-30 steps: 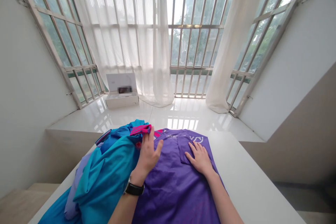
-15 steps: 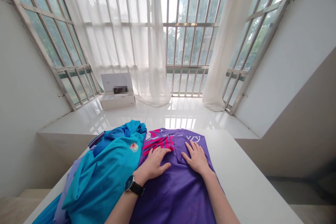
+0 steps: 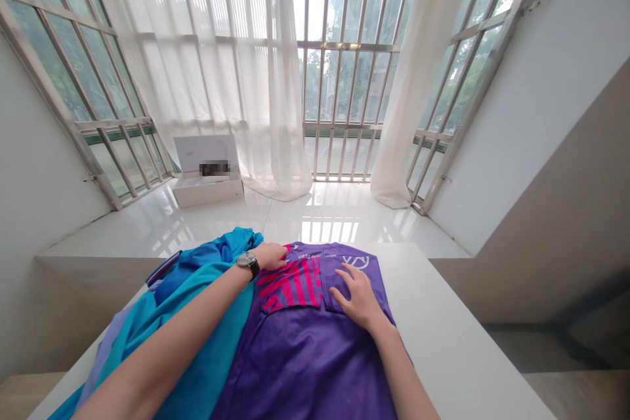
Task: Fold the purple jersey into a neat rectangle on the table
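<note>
On my feed, a purple T-shirt [image 3: 305,354] lies flat on the white table [image 3: 457,335], with a folded pink-and-purple striped fabric panel [image 3: 290,283] on its upper half and a heap of teal-blue cloth [image 3: 191,295] pressed against its left side. The left hand [image 3: 270,256], a black-strapped wristwatch [image 3: 247,263] on its wrist, sits at the shirt's top edge just above the panel, and I cannot tell whether it has hold of anything. The right hand [image 3: 358,296] lies open on the shirt, fingers spread and gripping nothing, just beside the panel.
</note>
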A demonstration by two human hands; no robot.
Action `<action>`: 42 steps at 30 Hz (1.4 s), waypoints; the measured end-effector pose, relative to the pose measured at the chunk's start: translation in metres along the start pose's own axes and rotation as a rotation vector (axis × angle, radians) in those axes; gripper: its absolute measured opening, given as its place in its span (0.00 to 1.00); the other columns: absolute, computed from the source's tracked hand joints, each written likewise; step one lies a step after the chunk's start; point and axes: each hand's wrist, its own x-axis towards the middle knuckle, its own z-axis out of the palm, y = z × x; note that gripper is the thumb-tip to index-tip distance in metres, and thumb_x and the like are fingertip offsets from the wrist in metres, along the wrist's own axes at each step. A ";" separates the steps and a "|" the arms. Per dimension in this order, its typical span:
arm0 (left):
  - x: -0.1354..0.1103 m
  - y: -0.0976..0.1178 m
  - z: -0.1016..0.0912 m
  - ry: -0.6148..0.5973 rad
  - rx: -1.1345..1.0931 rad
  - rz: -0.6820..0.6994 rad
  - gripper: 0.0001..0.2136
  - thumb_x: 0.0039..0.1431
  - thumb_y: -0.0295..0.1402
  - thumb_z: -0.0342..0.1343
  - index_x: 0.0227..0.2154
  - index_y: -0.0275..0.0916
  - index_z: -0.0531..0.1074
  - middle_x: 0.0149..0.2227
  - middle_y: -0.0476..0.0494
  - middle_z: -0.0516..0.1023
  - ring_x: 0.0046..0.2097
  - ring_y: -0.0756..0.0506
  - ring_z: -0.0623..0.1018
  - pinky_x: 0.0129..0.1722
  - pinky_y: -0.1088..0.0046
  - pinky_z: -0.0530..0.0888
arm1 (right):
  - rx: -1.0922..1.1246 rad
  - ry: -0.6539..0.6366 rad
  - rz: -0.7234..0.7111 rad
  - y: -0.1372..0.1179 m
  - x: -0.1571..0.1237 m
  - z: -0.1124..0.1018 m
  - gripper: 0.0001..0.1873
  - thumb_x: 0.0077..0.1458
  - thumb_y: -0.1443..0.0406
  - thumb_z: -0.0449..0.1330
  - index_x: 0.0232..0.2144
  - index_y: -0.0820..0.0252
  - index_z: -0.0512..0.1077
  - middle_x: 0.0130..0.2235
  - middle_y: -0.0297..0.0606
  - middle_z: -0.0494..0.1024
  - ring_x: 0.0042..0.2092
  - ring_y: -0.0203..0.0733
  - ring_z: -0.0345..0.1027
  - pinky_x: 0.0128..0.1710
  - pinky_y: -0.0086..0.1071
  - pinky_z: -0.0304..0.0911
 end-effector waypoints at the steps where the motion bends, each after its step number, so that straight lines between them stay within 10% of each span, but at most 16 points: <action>1: 0.001 -0.004 0.001 -0.010 0.019 0.002 0.09 0.60 0.37 0.56 0.39 0.41 0.77 0.42 0.36 0.82 0.45 0.35 0.81 0.43 0.62 0.74 | 0.048 0.027 -0.072 -0.007 -0.002 0.000 0.27 0.60 0.55 0.57 0.58 0.59 0.69 0.64 0.49 0.66 0.65 0.51 0.56 0.66 0.47 0.50; 10: -0.008 -0.025 0.013 0.080 0.012 0.015 0.12 0.65 0.38 0.49 0.36 0.40 0.76 0.41 0.40 0.81 0.42 0.42 0.79 0.38 0.72 0.71 | 0.126 0.082 -0.412 -0.045 -0.009 0.017 0.08 0.58 0.67 0.62 0.41 0.53 0.76 0.42 0.38 0.78 0.43 0.43 0.69 0.45 0.37 0.67; 42: -0.011 -0.030 0.021 0.254 0.094 -0.205 0.14 0.66 0.26 0.45 0.46 0.32 0.74 0.47 0.27 0.76 0.51 0.33 0.75 0.49 0.57 0.71 | 0.124 0.128 -0.507 -0.052 -0.013 0.025 0.11 0.63 0.67 0.56 0.43 0.52 0.77 0.39 0.38 0.79 0.40 0.41 0.70 0.41 0.35 0.67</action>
